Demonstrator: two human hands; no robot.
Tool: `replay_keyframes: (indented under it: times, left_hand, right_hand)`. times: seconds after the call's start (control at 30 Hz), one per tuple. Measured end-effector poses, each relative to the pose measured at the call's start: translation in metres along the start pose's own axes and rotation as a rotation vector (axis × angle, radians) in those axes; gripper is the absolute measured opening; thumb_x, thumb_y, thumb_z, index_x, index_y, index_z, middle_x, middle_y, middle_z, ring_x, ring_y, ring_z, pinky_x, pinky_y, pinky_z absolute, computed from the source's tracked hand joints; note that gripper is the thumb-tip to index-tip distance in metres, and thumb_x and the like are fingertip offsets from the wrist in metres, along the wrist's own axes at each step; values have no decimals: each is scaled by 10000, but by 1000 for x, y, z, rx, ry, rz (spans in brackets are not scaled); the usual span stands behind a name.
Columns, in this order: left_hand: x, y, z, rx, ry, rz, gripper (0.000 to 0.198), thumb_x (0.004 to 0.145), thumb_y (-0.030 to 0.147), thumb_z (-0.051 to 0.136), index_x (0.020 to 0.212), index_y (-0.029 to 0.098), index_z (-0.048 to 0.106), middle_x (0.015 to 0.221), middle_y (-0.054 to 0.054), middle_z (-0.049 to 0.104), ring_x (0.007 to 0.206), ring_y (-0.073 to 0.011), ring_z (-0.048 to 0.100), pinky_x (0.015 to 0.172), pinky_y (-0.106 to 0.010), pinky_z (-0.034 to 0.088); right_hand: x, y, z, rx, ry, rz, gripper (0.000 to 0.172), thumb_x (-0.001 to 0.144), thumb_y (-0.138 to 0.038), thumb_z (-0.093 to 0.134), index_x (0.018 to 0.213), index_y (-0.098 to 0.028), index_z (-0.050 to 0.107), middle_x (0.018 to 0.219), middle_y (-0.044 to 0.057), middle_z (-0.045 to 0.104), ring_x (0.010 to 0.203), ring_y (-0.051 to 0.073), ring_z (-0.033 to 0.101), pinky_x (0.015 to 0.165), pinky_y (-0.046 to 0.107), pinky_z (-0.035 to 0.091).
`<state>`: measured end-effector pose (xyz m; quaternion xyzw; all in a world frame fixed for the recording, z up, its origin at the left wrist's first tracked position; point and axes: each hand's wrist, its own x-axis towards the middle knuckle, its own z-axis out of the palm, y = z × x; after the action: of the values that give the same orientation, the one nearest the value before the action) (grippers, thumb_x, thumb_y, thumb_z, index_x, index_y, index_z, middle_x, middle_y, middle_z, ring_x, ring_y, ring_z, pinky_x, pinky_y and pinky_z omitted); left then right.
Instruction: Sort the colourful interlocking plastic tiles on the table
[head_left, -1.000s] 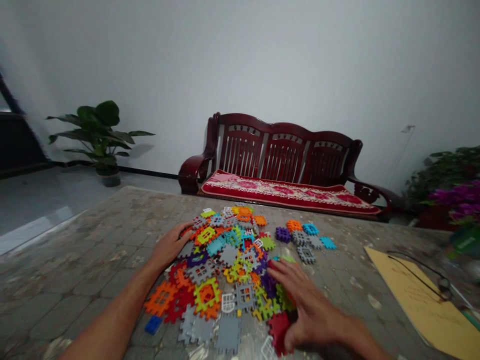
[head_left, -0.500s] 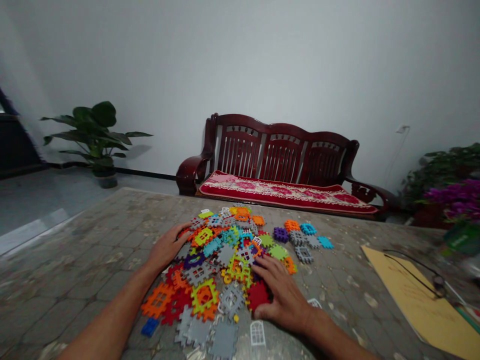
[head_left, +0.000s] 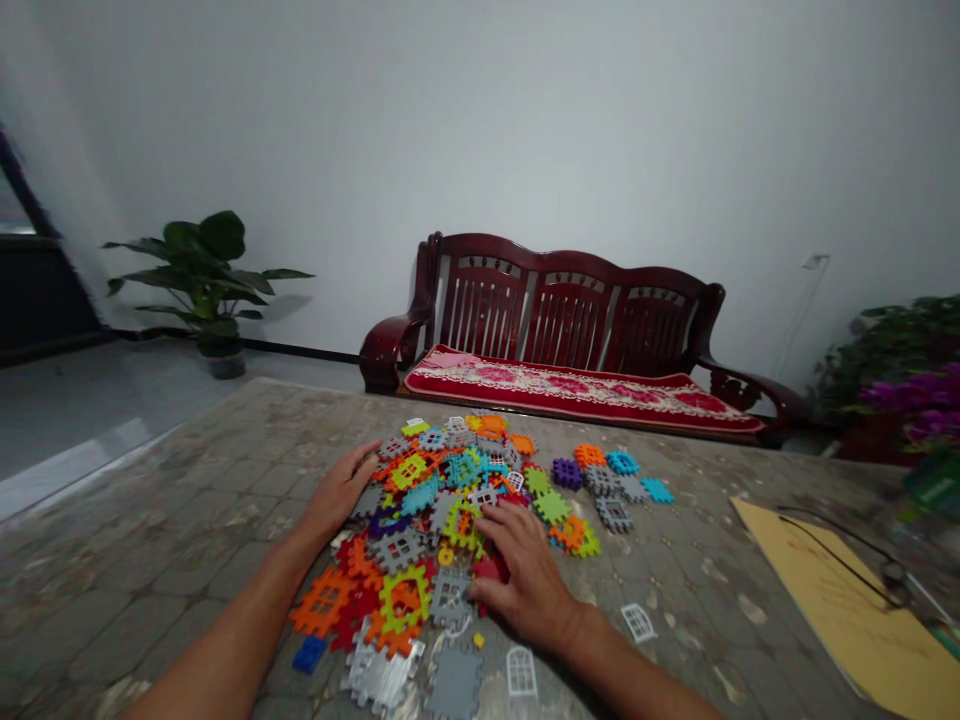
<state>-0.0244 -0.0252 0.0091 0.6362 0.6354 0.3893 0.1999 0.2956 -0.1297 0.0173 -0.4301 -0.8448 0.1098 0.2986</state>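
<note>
A spread pile of flat plastic interlocking pieces (head_left: 405, 549) in orange, red, grey, lime, teal and purple lies on the table between my hands. My left hand (head_left: 342, 492) rests at the pile's left edge, fingers loosely extended and touching it. On the right side of the pile, my right hand (head_left: 520, 572) lies with its fingers apart over a red piece (head_left: 491, 570) and a lime piece (head_left: 463, 528). Neither hand grips anything visible. A grey square (head_left: 455, 680) and a white window piece (head_left: 521, 672) lie at the near edge.
A smaller group of pieces (head_left: 602, 480) sits right of the pile. Farther right are a yellow envelope (head_left: 840, 610) with glasses (head_left: 892, 575) on it. A wooden bench (head_left: 562, 315) with a red cover stands behind the table (head_left: 195, 520), near a potted plant (head_left: 217, 275).
My right hand has moved left across the pile, shifting the red and lime pieces under it. A white window piece right of my wrist is now uncovered. The view has shifted slightly.
</note>
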Motion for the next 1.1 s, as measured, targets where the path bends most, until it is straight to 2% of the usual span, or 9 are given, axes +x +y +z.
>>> replay_keyframes:
  times: [0.07,0.17,0.23,0.3,0.43,0.5,0.7,0.9,1.1]
  left_hand:
    - [0,1,-2,-28,18,-15,619,863,534,343,1305,174,586,1372,-77,603,1281,-267,530,1125,-421,361]
    - [0,3,-3,-21,-3,-10,616,860,523,342,1286,162,601,1349,-83,621,1255,-266,553,1114,-415,376]
    - [0,4,-3,2,-27,1,605,863,514,344,1284,163,600,1336,-82,630,1238,-264,563,1103,-416,386]
    - [-1,5,-2,26,-36,4,587,867,501,342,1276,170,603,1321,-79,640,1224,-263,570,1091,-422,396]
    - [-1,4,1,62,-55,22,571,858,493,354,1259,178,611,1297,-78,654,1204,-260,582,1082,-418,402]
    - [0,3,1,67,-58,29,574,851,497,369,1263,175,606,1296,-80,654,1191,-261,590,1074,-417,410]
    - [-2,2,0,85,-57,22,564,853,504,377,1265,196,610,1309,-67,648,1205,-265,582,1061,-413,420]
    - [-2,3,0,107,-94,14,610,858,517,346,1300,176,591,1348,-84,617,1226,-266,568,1072,-416,405]
    - [-1,2,1,114,-93,12,590,861,516,357,1293,191,591,1331,-76,630,1215,-257,574,1068,-397,406]
  right_hand:
    - [1,-3,-2,19,3,7,622,754,-402,750,1331,-297,546,1396,72,541,1316,290,426,1129,512,304]
    - [9,-5,-12,91,15,34,408,868,-346,623,1271,-293,593,1342,55,589,1260,242,493,1094,461,361]
    - [20,1,-22,135,53,84,293,920,-322,537,1190,-284,645,1258,47,643,1190,216,550,1052,426,407]
    - [35,12,-30,137,120,151,261,921,-314,514,1116,-272,681,1178,47,681,1140,218,583,1024,415,431]
    - [65,44,-32,51,231,316,331,842,-241,548,1149,-238,671,1143,65,693,1096,244,608,988,427,459]
    - [75,55,-27,7,261,338,357,831,-201,532,1161,-231,665,1151,70,691,1098,249,604,995,429,452]
    - [89,61,-11,-82,237,238,394,815,-129,508,1163,-226,665,1216,76,660,1163,245,554,1050,430,405]
    - [95,58,-10,-152,157,89,435,746,-3,442,976,-252,713,1262,32,641,1258,218,483,1081,450,364]
    - [89,60,-4,-197,93,83,461,806,-42,456,1139,-255,692,1335,18,617,1324,241,413,1113,471,314]
